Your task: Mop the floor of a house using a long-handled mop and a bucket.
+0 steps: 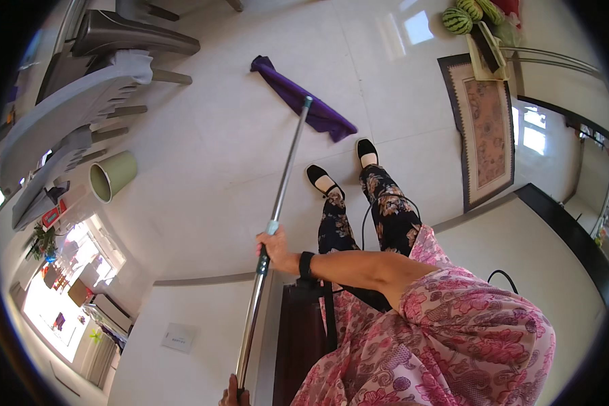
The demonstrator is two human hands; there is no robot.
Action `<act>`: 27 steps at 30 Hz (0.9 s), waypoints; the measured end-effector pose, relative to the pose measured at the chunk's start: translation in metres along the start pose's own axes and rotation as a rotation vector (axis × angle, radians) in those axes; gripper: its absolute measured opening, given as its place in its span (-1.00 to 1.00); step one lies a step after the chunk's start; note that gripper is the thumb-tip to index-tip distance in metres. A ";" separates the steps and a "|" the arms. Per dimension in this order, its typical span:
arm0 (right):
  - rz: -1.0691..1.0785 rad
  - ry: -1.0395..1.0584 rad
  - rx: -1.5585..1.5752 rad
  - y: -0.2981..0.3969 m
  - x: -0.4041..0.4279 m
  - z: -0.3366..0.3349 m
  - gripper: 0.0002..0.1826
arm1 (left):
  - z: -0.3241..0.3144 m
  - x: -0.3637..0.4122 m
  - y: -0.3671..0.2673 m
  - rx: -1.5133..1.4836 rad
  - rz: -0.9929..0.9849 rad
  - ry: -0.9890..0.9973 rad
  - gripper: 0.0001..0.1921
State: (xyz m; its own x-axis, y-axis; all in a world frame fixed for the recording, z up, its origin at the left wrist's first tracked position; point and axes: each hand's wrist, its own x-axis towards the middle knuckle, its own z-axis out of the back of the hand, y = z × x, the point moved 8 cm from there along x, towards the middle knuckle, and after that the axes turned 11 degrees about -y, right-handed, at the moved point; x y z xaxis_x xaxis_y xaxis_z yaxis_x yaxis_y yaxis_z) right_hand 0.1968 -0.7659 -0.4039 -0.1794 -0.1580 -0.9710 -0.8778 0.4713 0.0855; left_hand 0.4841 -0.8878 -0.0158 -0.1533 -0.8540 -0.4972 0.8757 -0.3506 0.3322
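Note:
Both of my hands grip a telescopic metal mop pole (285,177) that slants across the view. My right hand (276,249), with a black band at its wrist, is closed around the pole just below its pale blue collar. My left hand (233,395) wraps the pole's dark end at the bottom edge, partly cut off. The pole's far tip meets a long purple cloth (304,99) on the tiled floor (223,152). Whether a mop head lies under that cloth is hidden. My black shoes (368,151) stand close to the cloth's near end.
At left are a green waste bin (114,175) and a table with a grey cover (76,101), chair legs beneath. A patterned mat (487,132) lies at right, with watermelons (457,20) beyond it. White cabinet-like surfaces (182,304) flank me; a black cable (365,223) hangs by my legs.

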 end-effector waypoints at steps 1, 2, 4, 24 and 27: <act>0.070 -0.033 0.055 0.011 0.009 0.008 -0.65 | -0.017 0.005 0.010 -0.323 0.325 0.168 -0.48; 0.072 -0.033 0.054 0.017 0.018 0.013 -0.65 | -0.023 0.006 -0.005 -0.483 0.328 0.148 -0.50; 0.097 -0.010 0.037 0.036 0.030 0.021 -0.56 | -0.015 0.005 -0.063 -0.441 0.020 0.175 -0.52; 0.570 -0.157 -0.046 0.363 0.099 0.099 -0.89 | -0.097 0.019 -0.363 -0.219 -0.917 0.030 -0.38; 0.599 -0.137 0.005 0.381 0.074 0.097 -0.86 | -0.102 0.019 -0.369 -0.225 -0.953 0.015 -0.38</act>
State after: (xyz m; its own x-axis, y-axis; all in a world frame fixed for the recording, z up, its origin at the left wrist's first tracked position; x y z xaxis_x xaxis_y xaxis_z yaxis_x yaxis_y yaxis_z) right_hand -0.1074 -0.5137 -0.4651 -0.5816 0.2482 -0.7746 -0.6402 0.4479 0.6242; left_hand 0.2047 -0.7356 -0.2293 -0.8374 -0.2453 -0.4885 0.4549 -0.8083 -0.3739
